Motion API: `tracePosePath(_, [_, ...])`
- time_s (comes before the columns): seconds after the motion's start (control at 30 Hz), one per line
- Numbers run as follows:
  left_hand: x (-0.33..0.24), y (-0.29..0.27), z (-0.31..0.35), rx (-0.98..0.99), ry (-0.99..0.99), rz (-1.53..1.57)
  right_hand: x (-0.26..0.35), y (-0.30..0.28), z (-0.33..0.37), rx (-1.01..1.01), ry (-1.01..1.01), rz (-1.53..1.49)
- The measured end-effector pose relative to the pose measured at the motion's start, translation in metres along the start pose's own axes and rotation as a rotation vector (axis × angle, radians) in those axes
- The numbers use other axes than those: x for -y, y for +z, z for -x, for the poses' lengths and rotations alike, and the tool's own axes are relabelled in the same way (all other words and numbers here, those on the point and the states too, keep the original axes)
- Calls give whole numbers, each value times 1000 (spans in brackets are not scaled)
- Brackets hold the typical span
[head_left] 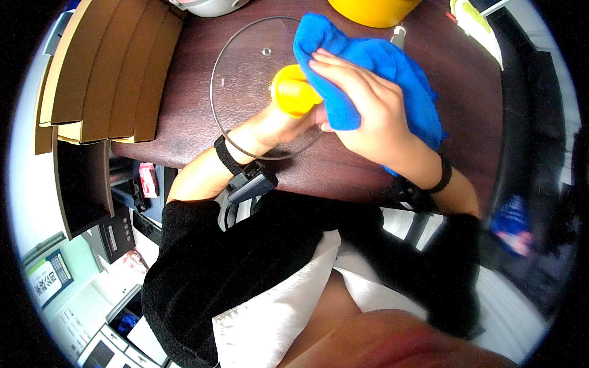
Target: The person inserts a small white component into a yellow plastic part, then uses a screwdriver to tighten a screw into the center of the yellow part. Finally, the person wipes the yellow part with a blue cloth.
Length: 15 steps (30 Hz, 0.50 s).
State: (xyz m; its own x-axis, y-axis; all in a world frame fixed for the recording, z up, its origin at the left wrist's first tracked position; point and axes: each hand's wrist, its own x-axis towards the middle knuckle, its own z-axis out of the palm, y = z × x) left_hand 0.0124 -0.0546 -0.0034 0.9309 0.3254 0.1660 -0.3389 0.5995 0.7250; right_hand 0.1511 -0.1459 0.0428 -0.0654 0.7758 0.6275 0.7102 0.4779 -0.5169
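A clear round glass lid (242,80) with a thin metal rim and a small metal vent is held over the table. Its yellow knob (296,92) sits near the middle, and my left hand (283,126) closes around it, with the rim crossing in front of my left wrist. Part of the left fingers is hidden behind the knob and cloth. In my right hand (368,101) is a bunched blue cloth (392,61), pressed over the lid's right side. The cloth hides that part of the rim and hangs down past my right wrist.
The brown table (469,110) has cardboard boxes (116,67) stacked at its left. A yellow rounded container (374,9) and a white object (215,5) stand at the far edge. A light handle (399,35) pokes out behind the cloth. Shelves (83,184) stand at left.
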Motion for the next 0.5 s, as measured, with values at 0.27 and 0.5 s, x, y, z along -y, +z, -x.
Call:
tracePosePath(0.27, [3, -10, -8, -391, 34, -430, 16, 19, 3, -137, -30, 47])
tracePosePath(0.5, [-16, -18, -10, -310, -201, -391, 1, 15, 3, -122, -65, 58])
